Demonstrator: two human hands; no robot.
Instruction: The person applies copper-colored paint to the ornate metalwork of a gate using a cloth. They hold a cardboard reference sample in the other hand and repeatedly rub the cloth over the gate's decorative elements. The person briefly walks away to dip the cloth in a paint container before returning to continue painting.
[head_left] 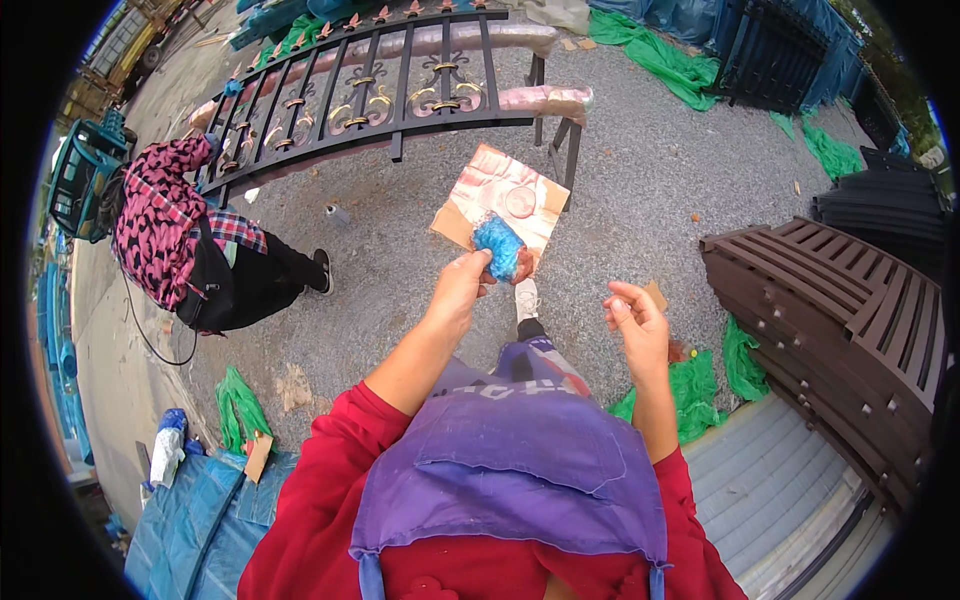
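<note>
Nearest to us, our purple apron hangs over red sleeves, and both forearms rise from it. Our left hand pinches a crumpled blue wad between thumb and fingers, closed on its lower edge; the wad stands in the air in front of us, its long axis running roughly upward and slightly left in the view, its free end pointing away from us toward the fence. Our right hand holds nothing that we can see: the fingers curl loosely with thumb and forefinger nearly meeting, well apart from the wad.

Below the wad our shoe stands on grey gravel, just beside a flat piece of cardboard with a shiny coppery sheet on it. Green cloths lie by our right side, next to a stack of dark brown slatted panels. At the left another person in a pink and black shirt bends over. Farther off, a black iron fence section with gold ornaments lies across wrapped trestles.
</note>
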